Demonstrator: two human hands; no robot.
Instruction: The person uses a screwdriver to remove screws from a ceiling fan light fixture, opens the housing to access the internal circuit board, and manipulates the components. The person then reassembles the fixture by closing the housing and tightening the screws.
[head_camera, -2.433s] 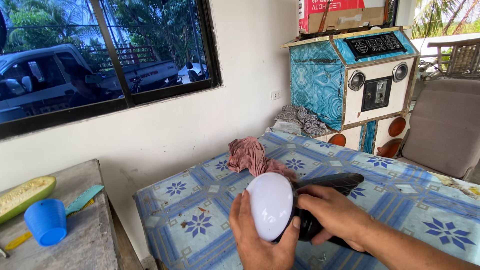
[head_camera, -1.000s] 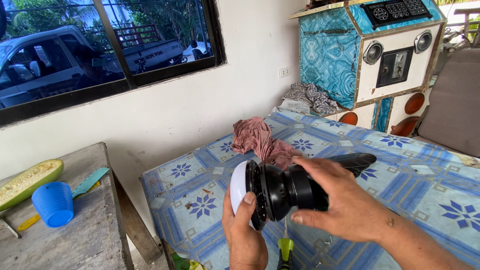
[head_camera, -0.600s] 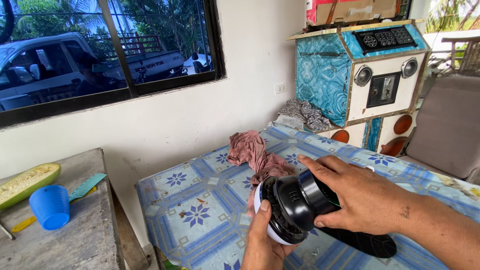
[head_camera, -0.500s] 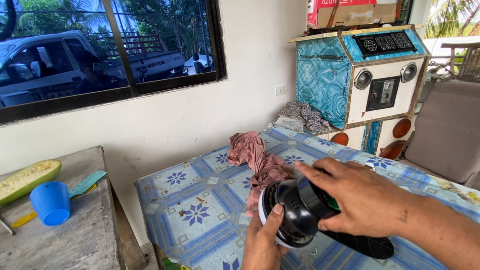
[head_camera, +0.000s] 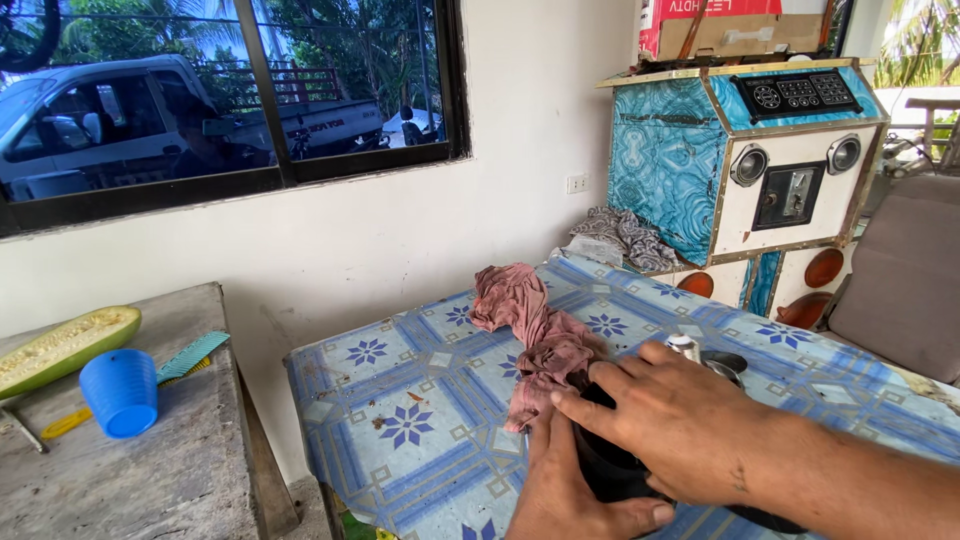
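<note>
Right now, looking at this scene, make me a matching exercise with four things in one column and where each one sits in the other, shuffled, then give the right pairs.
Things:
1. blue cup
2. pink rag
3. black tool
4. grey cloth

Places:
A. bunched in the middle of the blue patterned tablecloth
B. at the foot of the turquoise cabinet, by the wall
C. on the grey bench, beside the cut green gourd
D. between the left hand and the right hand

Pairs: 1-C, 2-A, 3-D, 4-B
</note>
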